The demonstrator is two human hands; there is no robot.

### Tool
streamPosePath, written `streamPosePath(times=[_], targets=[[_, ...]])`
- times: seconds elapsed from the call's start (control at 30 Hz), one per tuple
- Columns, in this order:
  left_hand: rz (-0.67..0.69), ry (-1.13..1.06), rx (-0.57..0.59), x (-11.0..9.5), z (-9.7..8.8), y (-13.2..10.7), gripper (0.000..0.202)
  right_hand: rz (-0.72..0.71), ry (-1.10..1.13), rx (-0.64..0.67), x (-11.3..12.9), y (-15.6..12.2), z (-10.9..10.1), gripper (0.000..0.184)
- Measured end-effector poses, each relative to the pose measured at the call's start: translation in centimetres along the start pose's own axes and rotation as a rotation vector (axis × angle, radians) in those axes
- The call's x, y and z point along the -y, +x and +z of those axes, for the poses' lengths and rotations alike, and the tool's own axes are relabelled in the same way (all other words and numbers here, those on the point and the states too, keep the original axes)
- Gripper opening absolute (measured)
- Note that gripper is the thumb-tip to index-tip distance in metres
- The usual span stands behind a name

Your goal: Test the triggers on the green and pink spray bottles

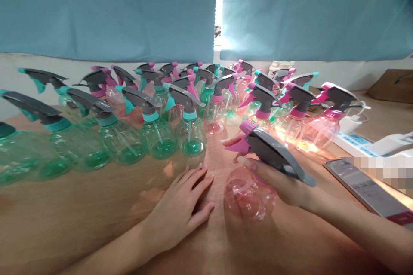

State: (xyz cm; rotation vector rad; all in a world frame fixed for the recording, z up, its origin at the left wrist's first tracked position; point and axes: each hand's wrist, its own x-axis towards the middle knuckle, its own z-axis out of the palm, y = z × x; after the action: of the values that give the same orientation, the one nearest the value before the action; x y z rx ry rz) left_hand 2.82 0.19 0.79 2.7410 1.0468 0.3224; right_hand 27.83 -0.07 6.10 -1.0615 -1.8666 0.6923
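Observation:
My right hand [277, 180] is wrapped round the neck of a clear pink spray bottle [247, 195] that stands on the wooden table [80, 219]. Its grey trigger head with a pink nozzle [274, 152] points to the left, and one finger reaches toward the pink trigger. My left hand [182, 206] lies flat on the table just left of the bottle, fingers spread, holding nothing. Straight ahead of both hands stand several green spray bottles [158, 135] on the left and several pink spray bottles [318, 129] on the right.
More spray bottles fill the back rows up to the wall under blue curtains [106, 8]. A phone or tablet [364, 187] lies at the right, beside a white power strip [355, 139] and a cardboard box [392, 86].

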Motion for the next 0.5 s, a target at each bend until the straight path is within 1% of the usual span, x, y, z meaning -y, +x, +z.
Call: streamPosePath(times=[0.1,0.23,0.5], targets=[[0.001,0.0,-0.01,0.01,-0.04,-0.03,0.048,-0.016,-0.002,0.01,0.37,0.1,-0.11,0.036],[0.003,0.011,-0.013,0.06,-0.02,0.07,0.048,0.004,-0.006,0.032,0.98,0.14,-0.35,0.038],[0.006,0.013,-0.006,0.09,0.02,0.06,0.048,0.021,0.031,0.027,0.6,0.15,0.0,0.043]])
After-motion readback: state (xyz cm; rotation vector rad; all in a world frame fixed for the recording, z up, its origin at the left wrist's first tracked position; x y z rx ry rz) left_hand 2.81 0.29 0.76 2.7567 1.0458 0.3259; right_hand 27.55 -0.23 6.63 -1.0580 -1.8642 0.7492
